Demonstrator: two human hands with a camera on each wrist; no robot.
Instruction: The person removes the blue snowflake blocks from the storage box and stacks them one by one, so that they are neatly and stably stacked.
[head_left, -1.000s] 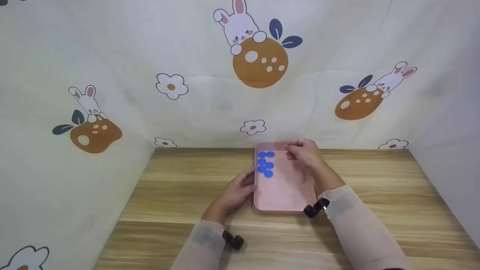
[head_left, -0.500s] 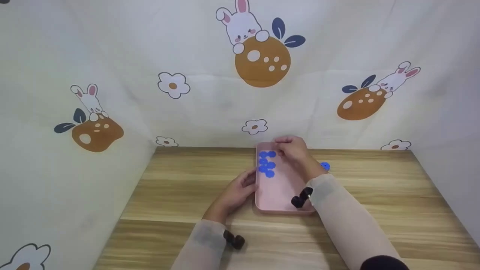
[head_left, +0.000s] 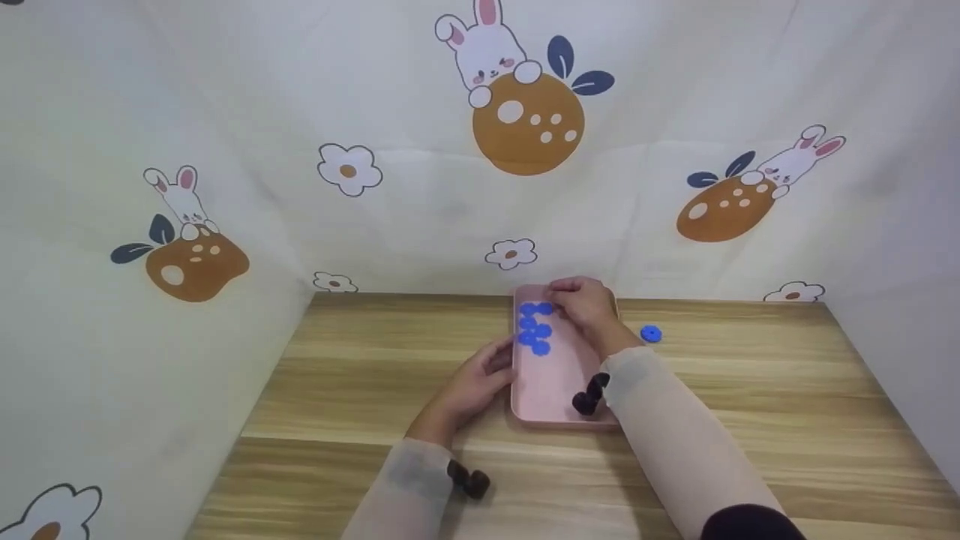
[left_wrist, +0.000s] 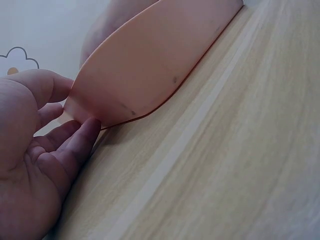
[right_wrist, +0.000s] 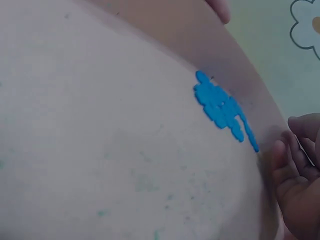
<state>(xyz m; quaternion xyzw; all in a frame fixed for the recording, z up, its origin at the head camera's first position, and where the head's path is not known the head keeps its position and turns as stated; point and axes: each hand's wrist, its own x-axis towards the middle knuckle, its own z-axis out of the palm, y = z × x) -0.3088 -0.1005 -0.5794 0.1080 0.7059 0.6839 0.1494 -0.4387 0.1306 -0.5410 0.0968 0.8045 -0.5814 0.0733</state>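
A pink rectangular tray lies on the table, several blue flower-shaped pieces grouped in its back left corner. My left hand rests its fingertips against the outside of the tray's left wall; in the left wrist view the fingers touch that wall low and near the rim. At the tray's back wall, just right of the blue pieces, my right hand has its fingers bent and thumb near the index finger. Whether it pinches a piece I cannot tell. Another blue flower piece lies right of the tray.
The wood-grain table ends at a rabbit-and-orange patterned cloth standing right behind the tray. Cloth also rises on the left and right sides. A black camera on the right wrist hangs over the tray.
My right hand has moved left along the tray's back wall, towards the blue pieces, and then dipped slightly. The piece on the table has come out from behind the forearm. The left hand stays put.
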